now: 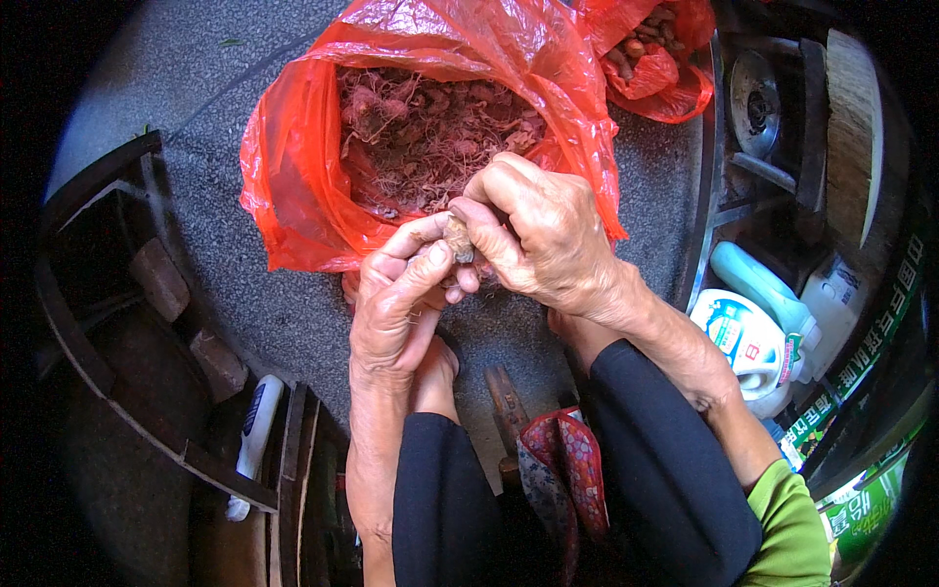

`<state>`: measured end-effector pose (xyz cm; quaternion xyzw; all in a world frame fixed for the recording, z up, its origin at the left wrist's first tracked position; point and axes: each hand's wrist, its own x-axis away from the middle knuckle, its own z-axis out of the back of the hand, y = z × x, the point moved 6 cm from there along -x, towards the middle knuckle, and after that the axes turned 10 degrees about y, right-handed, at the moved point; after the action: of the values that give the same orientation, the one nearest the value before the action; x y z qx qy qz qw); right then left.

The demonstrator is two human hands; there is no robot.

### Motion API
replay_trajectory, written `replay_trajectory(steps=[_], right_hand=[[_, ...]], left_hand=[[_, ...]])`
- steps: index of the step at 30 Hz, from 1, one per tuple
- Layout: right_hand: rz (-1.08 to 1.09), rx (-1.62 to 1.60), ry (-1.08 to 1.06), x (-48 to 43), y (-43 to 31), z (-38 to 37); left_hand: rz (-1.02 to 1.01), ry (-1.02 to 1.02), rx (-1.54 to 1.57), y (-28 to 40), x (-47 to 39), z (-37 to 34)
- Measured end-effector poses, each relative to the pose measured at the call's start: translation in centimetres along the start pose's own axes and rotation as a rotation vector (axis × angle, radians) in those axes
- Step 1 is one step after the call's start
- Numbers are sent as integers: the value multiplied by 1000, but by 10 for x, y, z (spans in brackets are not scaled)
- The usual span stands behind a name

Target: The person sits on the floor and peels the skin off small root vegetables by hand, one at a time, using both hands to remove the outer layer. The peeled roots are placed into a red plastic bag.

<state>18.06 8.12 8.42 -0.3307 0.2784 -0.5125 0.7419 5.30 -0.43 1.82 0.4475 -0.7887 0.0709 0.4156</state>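
A small brown knobbly tuber [460, 240] is pinched between the thumb and fingers of my left hand [403, 290]. From the other side my right hand [554, 231] grips the tuber's upper end with thumb and curled forefinger. Its other fingers are folded and partly hidden. Both hands are over the near rim of an open red plastic bag [290, 161]. Inside that bag lies a heap of tubers [378, 106] with tangled thin roots and dry scraps. Fine root bits cling to my left palm.
A second red bag [660, 88] with cleaner tubers [649, 33] stands at upper right. Detergent bottles [741, 341] sit in a dark rack on the right. On the left, a dark frame [95, 367] holds bricks [158, 279] and a white bottle [257, 433]. A wooden stool [506, 400] with patterned cloth [561, 455] is below me.
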Motion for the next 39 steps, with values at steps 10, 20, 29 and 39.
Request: replay_trajectory(steps=[10, 20, 29, 39], right_hand=[[-264, -206, 2, -1, 16, 7], [-51, -153, -146, -2, -1, 0], [-179, -78, 39, 2, 10, 10], [116, 5, -74, 2, -18, -9]], left_hand=[[-72, 39, 83, 4, -4, -3], [-53, 78, -79, 0, 0, -1], [-88, 41, 215, 14, -5, 3], [-80, 33, 50, 5, -1, 5]])
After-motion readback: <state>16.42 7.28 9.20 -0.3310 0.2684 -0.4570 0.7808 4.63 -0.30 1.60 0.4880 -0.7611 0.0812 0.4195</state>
